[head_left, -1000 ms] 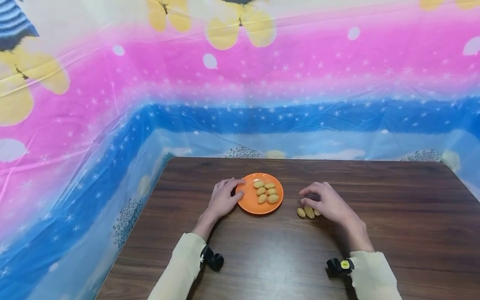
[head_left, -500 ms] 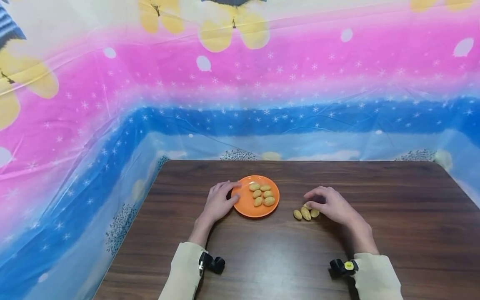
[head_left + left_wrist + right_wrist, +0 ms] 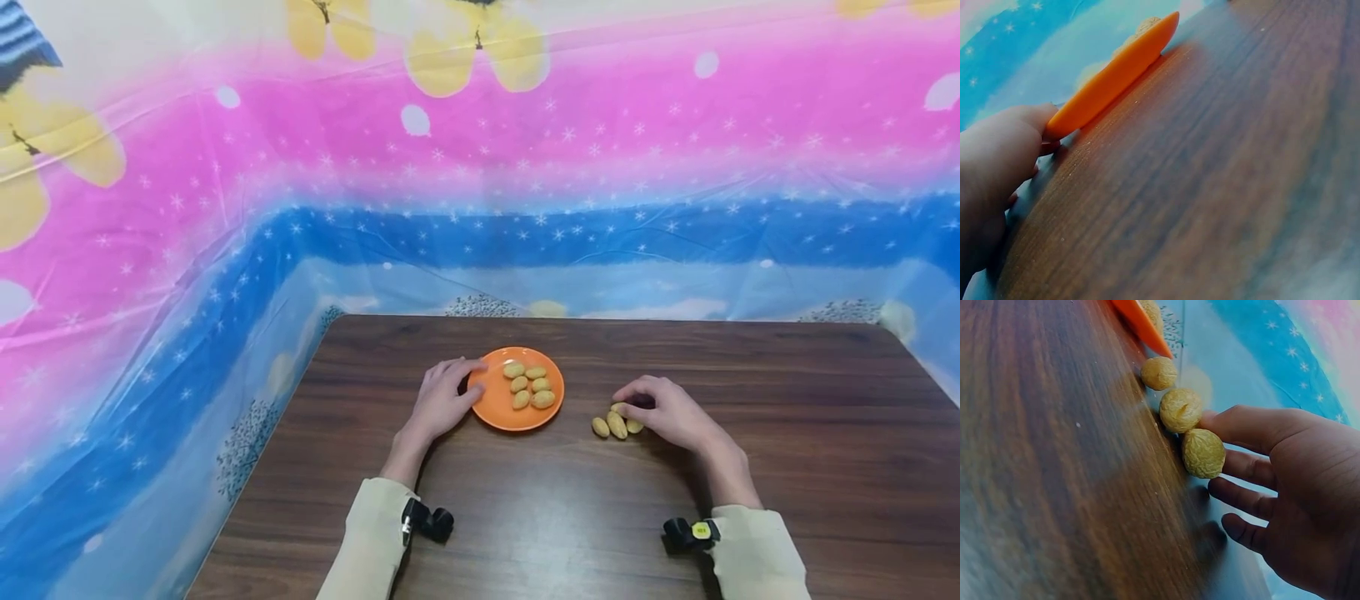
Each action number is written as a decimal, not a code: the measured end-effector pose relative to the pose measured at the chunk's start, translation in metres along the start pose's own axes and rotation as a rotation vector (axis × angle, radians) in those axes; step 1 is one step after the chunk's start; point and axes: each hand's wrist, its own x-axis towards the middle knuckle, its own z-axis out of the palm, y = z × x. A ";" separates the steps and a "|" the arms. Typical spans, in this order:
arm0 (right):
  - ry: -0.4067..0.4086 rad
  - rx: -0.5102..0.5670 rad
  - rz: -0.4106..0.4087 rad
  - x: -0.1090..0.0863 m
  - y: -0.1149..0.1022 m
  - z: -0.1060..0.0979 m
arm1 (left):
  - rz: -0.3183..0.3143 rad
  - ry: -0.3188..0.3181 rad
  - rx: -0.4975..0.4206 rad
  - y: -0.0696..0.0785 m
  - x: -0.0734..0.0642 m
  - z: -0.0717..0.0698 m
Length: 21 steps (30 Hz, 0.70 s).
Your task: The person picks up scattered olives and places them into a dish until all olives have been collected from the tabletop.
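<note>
An orange plate (image 3: 491,408) lies on the table and bears several wrinkled, yellow-brown, olive-shaped pieces (image 3: 543,400). My left hand (image 3: 441,402) grips its left rim, thumb and fingers at the edge; in the left wrist view the hand (image 3: 1004,150) meets the near end of the plate (image 3: 1110,81). Right of the plate is a small cluster of the same pieces (image 3: 617,426). My right hand (image 3: 671,415) pinches one piece (image 3: 618,409) at the back of this cluster between thumb and forefinger. The right wrist view shows nearer pieces (image 3: 1204,453) partly hiding the fingertips.
The dark wood-grain table (image 3: 555,517) carries the plate and cluster. A patterned pink and blue cloth (image 3: 480,237) hangs along its back and left sides. Black wrist cameras (image 3: 429,521) sit on both sleeves.
My right hand's fingers have come down and closed on the rear piece of the cluster. The left hand stays at the plate's rim. The head view has shifted slightly.
</note>
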 end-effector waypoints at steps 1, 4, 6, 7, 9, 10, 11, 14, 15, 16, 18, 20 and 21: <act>0.000 -0.005 0.004 0.000 0.000 0.000 | -0.001 -0.001 0.004 0.000 0.000 0.000; 0.012 -0.017 0.020 0.000 0.000 0.001 | -0.001 0.000 0.010 0.000 0.001 0.000; 0.026 -0.021 0.022 0.000 0.000 0.001 | -0.002 0.000 0.010 0.001 0.001 0.000; 0.035 -0.023 0.023 0.000 0.000 0.001 | -0.003 0.000 0.010 0.001 0.001 0.000; 0.049 -0.022 0.023 0.001 -0.001 0.002 | -0.004 -0.001 0.009 0.001 0.001 0.000; 0.052 -0.020 0.020 0.001 -0.002 0.001 | -0.005 0.000 0.008 0.001 0.001 0.000; 0.056 -0.019 0.017 0.002 -0.002 0.001 | -0.005 0.001 0.008 0.000 0.001 0.000; 0.063 -0.019 0.009 0.003 -0.004 0.001 | -0.001 0.001 0.006 0.000 0.002 -0.001; 0.066 -0.020 0.007 0.004 -0.004 0.001 | 0.000 0.001 0.007 0.000 0.002 -0.001; 0.070 -0.022 0.004 0.004 -0.005 0.001 | 0.001 0.000 0.007 0.000 0.002 0.000; 0.080 -0.023 -0.001 0.005 -0.006 0.001 | 0.004 0.000 0.006 -0.001 0.001 0.000; 0.092 -0.023 -0.011 0.005 -0.007 0.001 | 0.006 0.003 0.005 0.000 0.001 0.000; 0.098 -0.024 -0.017 0.006 -0.007 0.002 | 0.007 0.005 0.007 -0.001 0.001 0.001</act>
